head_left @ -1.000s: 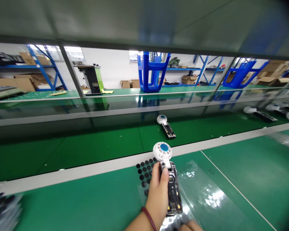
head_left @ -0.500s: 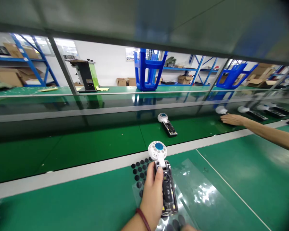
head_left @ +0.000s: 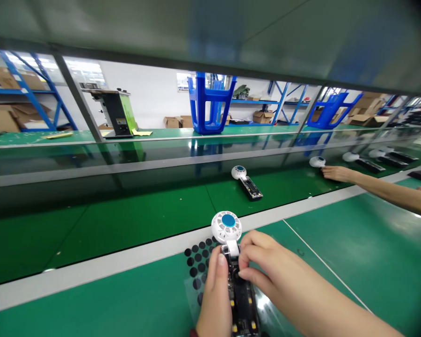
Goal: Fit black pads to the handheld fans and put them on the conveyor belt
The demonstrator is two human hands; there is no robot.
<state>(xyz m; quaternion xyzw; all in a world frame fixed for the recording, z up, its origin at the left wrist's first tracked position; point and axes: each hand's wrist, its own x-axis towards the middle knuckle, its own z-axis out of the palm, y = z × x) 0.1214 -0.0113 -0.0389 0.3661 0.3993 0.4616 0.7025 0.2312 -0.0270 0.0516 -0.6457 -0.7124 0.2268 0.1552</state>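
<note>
My left hand [head_left: 215, 295] is wrapped round a handheld device [head_left: 243, 299] with a white round vented head, a blue disc at its centre and a black body showing circuit parts. My right hand [head_left: 263, 262] is closed in a pinch at the upper part of that body, just below the white neck. Whatever lies between its fingertips is hidden. Beneath the device, a clear sheet of round black stickers [head_left: 197, 257] rests on the green bench, partly covered by my left hand.
A similar device [head_left: 250, 188] lies on the green conveyor belt [head_left: 143, 210] ahead. To the right, a co-worker's hand [head_left: 338, 173] touches another one, with several more beyond. A shelf [head_left: 210, 28] hangs overhead. Blue stools [head_left: 210, 110] stand on the far bench.
My right hand has come up from the bottom edge to the device's body. My left hand still holds the device, now a little lower and further left.
</note>
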